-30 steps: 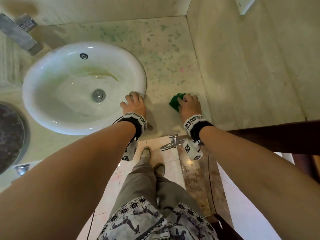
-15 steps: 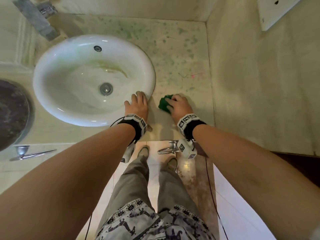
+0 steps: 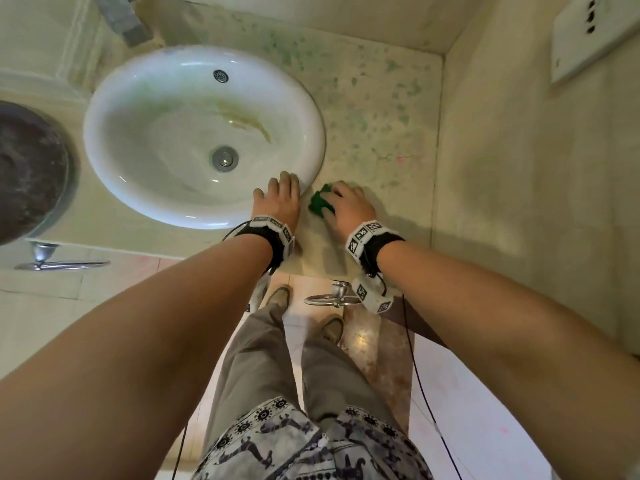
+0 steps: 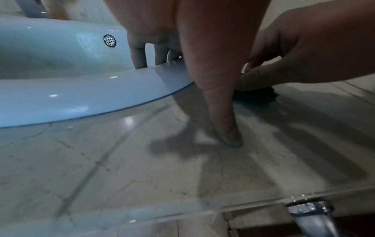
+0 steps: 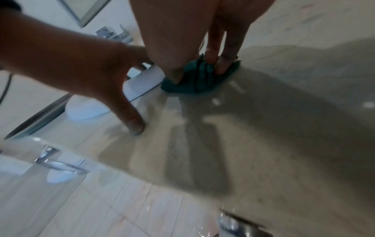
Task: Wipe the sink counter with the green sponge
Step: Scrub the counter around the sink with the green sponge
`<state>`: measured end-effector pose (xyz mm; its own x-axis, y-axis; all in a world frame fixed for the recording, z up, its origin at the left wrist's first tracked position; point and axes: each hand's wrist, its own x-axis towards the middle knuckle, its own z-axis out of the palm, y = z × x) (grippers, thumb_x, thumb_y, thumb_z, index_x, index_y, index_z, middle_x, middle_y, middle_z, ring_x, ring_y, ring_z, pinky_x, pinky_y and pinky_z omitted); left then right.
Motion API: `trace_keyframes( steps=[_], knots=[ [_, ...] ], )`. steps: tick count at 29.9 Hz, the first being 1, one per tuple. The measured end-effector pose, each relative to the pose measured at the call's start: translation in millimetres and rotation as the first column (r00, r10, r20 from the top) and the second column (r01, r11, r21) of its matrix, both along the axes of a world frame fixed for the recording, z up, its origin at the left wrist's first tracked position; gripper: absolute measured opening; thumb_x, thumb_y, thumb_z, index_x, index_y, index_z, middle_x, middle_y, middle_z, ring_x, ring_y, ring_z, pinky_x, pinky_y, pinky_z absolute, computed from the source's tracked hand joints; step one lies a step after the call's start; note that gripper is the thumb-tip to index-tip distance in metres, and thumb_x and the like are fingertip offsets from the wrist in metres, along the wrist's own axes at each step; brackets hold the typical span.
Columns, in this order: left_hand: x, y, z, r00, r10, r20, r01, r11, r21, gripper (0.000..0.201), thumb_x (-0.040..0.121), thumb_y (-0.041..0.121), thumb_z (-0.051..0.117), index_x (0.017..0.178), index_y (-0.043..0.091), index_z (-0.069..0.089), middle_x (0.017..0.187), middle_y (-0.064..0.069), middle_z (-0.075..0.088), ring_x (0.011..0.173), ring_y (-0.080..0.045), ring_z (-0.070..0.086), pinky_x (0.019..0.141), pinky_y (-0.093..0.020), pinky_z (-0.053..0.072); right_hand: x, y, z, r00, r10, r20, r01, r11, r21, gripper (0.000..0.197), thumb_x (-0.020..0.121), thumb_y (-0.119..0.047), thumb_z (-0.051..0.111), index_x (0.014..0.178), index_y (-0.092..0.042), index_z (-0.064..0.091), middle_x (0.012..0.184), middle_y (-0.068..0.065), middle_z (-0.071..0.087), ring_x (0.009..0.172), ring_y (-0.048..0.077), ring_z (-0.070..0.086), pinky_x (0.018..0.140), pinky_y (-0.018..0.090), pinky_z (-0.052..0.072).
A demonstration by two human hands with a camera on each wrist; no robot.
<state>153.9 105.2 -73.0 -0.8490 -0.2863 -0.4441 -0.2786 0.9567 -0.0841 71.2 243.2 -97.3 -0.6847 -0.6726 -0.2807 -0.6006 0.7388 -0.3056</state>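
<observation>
— Where's the wipe at?

— Mid-stroke, I'd say. The right hand (image 3: 348, 206) has its fingers curled over the green sponge (image 3: 320, 204) and presses it to the worktop (image 3: 374, 133), just beside the basin (image 3: 204, 133) rim, near the front edge.

— And the other one?

— The left hand (image 3: 278, 199) lies flat, fingers straight on the basin rim, thumb down on the worktop. It grips nothing; looks like a brace.

— What next?

— Green blotches cover the worktop toward the back edge and far corner. My guess is the sponge needs to go out there under firm pressure.
</observation>
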Motion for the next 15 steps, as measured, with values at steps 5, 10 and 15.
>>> trace_keyframes(
  steps=[5, 10, 15],
  knots=[
    [-2.1, -0.3, 0.0, 1.0, 0.022, -0.007, -0.021, 0.999, 0.033, 0.107, 0.075, 0.036, 0.079, 0.151, 0.001, 0.011, 0.154, -0.017, 0.021, 0.133, -0.033, 0.035, 0.1, -0.048, 0.041, 25.2, -3.1, -0.8, 0.982, 0.187, -0.012, -0.187, 0.982, -0.027, 0.039, 0.094, -0.024, 0.051, 0.132, -0.021, 0.055, 0.137, 0.001, 0.048, 0.126, 0.029, 0.038, 0.096, 0.039, 0.045],
    [0.7, -3.4, -4.6, 1.0, 0.014, 0.016, -0.015, 0.999, 0.04, 0.124, 0.06, 0.041, 0.088, 0.151, 0.002, 0.013, 0.154, -0.016, 0.022, 0.133, -0.033, 0.036, 0.098, -0.048, 0.041, 12.6, -11.1, -7.5, 1.0, 0.024, -0.004, -0.024, 0.999, -0.045, 0.036, 0.096, -0.024, 0.047, 0.131, -0.021, 0.054, 0.135, 0.001, 0.05, 0.126, 0.024, 0.039, 0.096, 0.04, 0.046],
    [-1.9, -1.9, -4.0, 0.998, 0.016, -0.066, -0.012, 0.998, 0.067, 0.11, 0.072, 0.035, 0.082, 0.151, 0.003, 0.013, 0.154, -0.016, 0.022, 0.133, -0.033, 0.036, 0.099, -0.049, 0.04, -33.9, -21.5, -12.9, 0.973, -0.232, 0.015, 0.232, 0.968, -0.096, 0.029, 0.095, -0.025, 0.046, 0.121, -0.023, 0.058, 0.127, 0.003, 0.052, 0.119, 0.023, 0.043, 0.092, 0.039, 0.047]
  ],
)
